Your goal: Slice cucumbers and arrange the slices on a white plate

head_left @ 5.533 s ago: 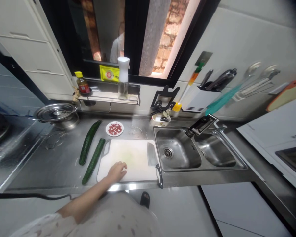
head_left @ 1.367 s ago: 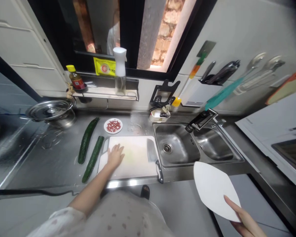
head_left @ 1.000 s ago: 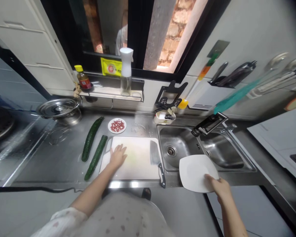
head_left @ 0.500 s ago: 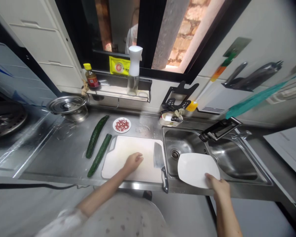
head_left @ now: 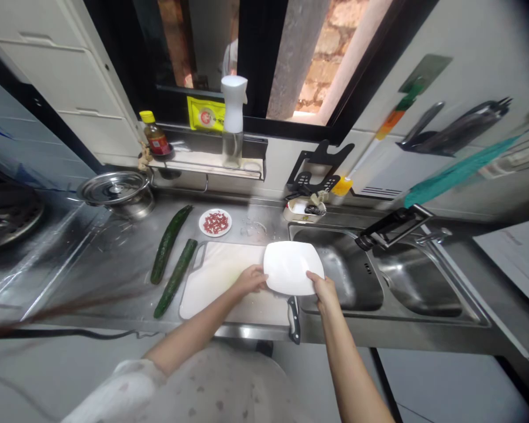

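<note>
A white square plate [head_left: 293,264] is held above the right end of the white cutting board [head_left: 216,294]. My right hand [head_left: 324,288] grips its right edge, thumb on top. At the plate's left edge, my left hand [head_left: 251,279] is closed on the rim. The plate covers the knife's blade; its black handle [head_left: 294,320] juts past the board's front edge. Left of the board lie two green cucumbers, one [head_left: 170,244] farther back and one [head_left: 176,279] beside the board. Behind the board sits a small white dish [head_left: 215,223] of chopped red pieces.
A double steel sink [head_left: 348,270] with a black faucet [head_left: 392,226] is on the right. A lidded steel pot [head_left: 123,194] stands at the back left. Above the counter, a rack [head_left: 203,164] holds a sauce bottle [head_left: 156,138] and a spray bottle [head_left: 233,117].
My right hand has brought the plate leftward from over the sink to over the board. My left hand has moved slightly right and taken hold of the plate's left edge.
</note>
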`<state>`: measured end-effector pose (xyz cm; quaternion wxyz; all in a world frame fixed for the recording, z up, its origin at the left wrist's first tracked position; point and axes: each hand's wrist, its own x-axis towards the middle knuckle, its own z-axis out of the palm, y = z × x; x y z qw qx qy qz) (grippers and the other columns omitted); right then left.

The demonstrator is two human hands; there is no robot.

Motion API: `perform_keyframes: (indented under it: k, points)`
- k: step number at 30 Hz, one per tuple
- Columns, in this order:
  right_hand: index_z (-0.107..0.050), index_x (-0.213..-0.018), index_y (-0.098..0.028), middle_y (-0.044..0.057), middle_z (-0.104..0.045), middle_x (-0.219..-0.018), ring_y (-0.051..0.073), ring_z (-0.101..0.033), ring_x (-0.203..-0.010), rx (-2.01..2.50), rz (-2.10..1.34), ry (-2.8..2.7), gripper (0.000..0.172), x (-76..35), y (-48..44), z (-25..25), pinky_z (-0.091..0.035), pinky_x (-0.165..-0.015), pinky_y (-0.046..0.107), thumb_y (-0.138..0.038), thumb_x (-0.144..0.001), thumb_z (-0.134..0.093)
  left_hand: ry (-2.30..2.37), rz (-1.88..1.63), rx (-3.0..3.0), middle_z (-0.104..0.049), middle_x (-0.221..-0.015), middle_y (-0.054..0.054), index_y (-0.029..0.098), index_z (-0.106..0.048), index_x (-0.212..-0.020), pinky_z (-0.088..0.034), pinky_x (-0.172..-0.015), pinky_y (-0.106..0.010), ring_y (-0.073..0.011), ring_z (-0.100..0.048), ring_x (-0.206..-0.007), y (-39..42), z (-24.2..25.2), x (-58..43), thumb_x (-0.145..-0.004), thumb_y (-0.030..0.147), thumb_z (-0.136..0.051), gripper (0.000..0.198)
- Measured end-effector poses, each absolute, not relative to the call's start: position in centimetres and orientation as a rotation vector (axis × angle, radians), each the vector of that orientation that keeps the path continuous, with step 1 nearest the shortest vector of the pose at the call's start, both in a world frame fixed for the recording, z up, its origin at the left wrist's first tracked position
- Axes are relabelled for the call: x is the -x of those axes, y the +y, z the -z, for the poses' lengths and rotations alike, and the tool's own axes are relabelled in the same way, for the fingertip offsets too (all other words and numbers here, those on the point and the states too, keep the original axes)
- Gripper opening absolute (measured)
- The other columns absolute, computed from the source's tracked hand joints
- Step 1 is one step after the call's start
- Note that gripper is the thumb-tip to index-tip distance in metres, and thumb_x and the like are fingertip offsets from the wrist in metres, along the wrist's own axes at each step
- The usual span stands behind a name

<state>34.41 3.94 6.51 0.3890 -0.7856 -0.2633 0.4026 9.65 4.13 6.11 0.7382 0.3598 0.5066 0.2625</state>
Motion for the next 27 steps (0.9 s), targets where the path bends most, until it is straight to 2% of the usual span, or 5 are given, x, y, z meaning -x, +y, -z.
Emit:
perform_keyframes:
  k: [9, 15, 18, 23, 27]
  points:
    - [-0.061, -0.108, -0.018, 0.007, -0.070, -0.102, 0.022, -0.064, -0.092, 1.985, -0.939, -0.966, 0.040, -29.6, 8.1, -7.1, -0.053, -0.072, 0.027, -0.032, -0.070, -0.060, 1.116, -0.776, -0.586, -0.062, -0.074, 0.002, 0.021, -0.044, -0.120, -0.047, -0.061, -0.020, -0.0089, -0.062, -0.062, 6.0, -5.4, -7.5, -0.065, 0.020, -0.071, 0.061]
    - [-0.056, -0.105, -0.016, -0.001, -0.063, -0.061, 0.013, -0.054, -0.048, 1.799, -1.362, -1.165, 0.033, -28.4, 10.1, -8.1, -0.041, -0.044, 0.021, -0.025, -0.073, -0.059, 1.157, -0.889, -0.565, -0.063, -0.076, 0.001, 0.021, -0.043, -0.125, -0.050, -0.061, -0.019, -0.0063, -0.060, -0.059, 8.7, -4.9, -5.0, -0.067, 0.012, -0.062, 0.061]
    - [-0.056, -0.099, -0.015, -0.007, -0.052, -0.047, 0.010, -0.045, -0.040, 1.741, -1.480, -1.219, 0.029, -28.2, 11.1, -7.8, -0.037, -0.042, 0.020, -0.025, -0.072, -0.062, 1.204, -0.868, -0.612, -0.062, -0.075, 0.002, 0.020, -0.042, -0.128, -0.051, -0.061, -0.019, -0.0061, -0.060, -0.058, 10.1, -4.8, -3.9, -0.069, 0.010, -0.059, 0.062]
    - [-0.059, -0.101, -0.014, -0.001, -0.066, -0.068, 0.015, -0.060, -0.067, 1.718, -1.334, -1.276, 0.034, -27.3, 13.2, -6.7, -0.051, -0.064, 0.027, -0.022, -0.069, -0.067, 1.323, -0.847, -0.696, -0.059, -0.071, 0.002, 0.016, -0.044, -0.128, -0.052, -0.059, -0.020, -0.0066, -0.059, -0.056, 12.3, -4.4, -3.7, -0.068, 0.006, -0.059, 0.062]
    - [-0.061, -0.100, -0.012, 0.004, -0.069, -0.083, 0.018, -0.062, -0.088, 1.778, -1.212, -1.330, 0.034, -26.6, 14.9, -5.7, -0.050, -0.079, 0.031, -0.018, -0.068, -0.068, 1.446, -0.848, -0.775, -0.060, -0.071, 0.002, 0.014, -0.047, -0.127, -0.051, -0.058, -0.020, -0.0073, -0.057, -0.055, 14.0, -3.9, -4.1, -0.065, 0.004, -0.058, 0.063]
